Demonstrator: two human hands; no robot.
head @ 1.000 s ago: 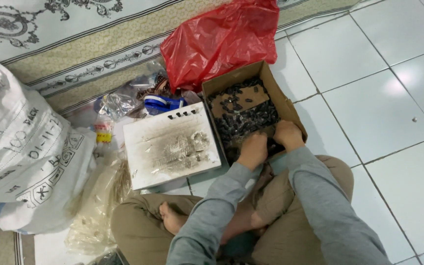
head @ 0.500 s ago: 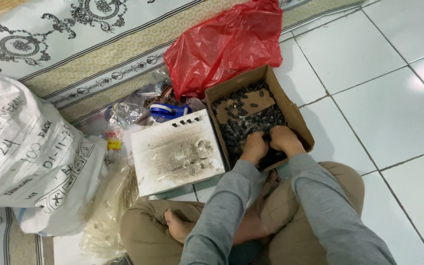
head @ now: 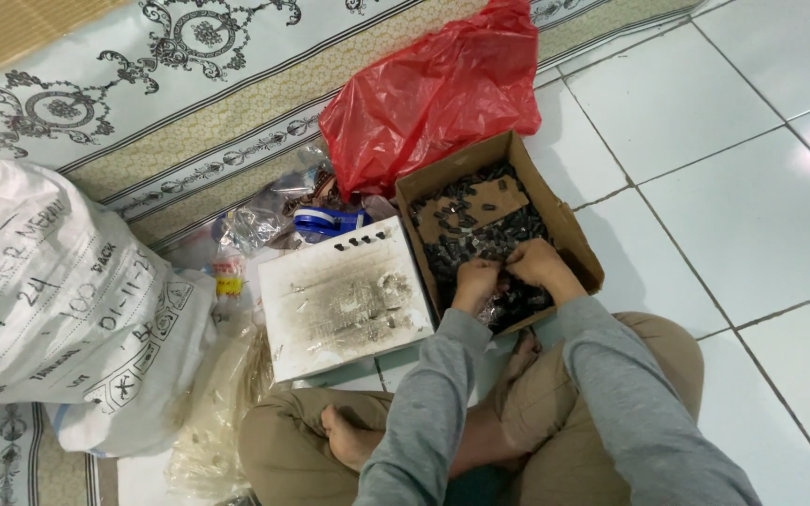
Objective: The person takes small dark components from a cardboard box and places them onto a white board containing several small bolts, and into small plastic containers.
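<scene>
Cardboard box (head: 569, 245) of small dark parts (head: 485, 239) sits on tile floor (head: 724, 187), just ahead of crossed legs. Left hand (head: 476, 279) and right hand (head: 536, 264) both inside, fingers curled into parts; actual grip unclear. White board (head: 344, 300) just left of box.

A brown corrugated cardboard box (head: 569, 245), matt and soft at its edges, holds a heap of small dark, faintly shiny pieces (head: 494, 239) under the left hand (head: 475, 279) and right hand (head: 538, 264) of a person in matt grey knit sleeves and khaki cloth trousers. Beside it lies a white board (head: 344, 298), its dull surface smudged with grey soot. A glossy, crinkled red plastic bag (head: 433, 94) catches the light; a coarse white woven plastic sack (head: 58, 300) sits rough and matt. Smooth white ceramic floor tiles (head: 724, 169) gleam against a patterned woven mat (head: 171, 84).
</scene>
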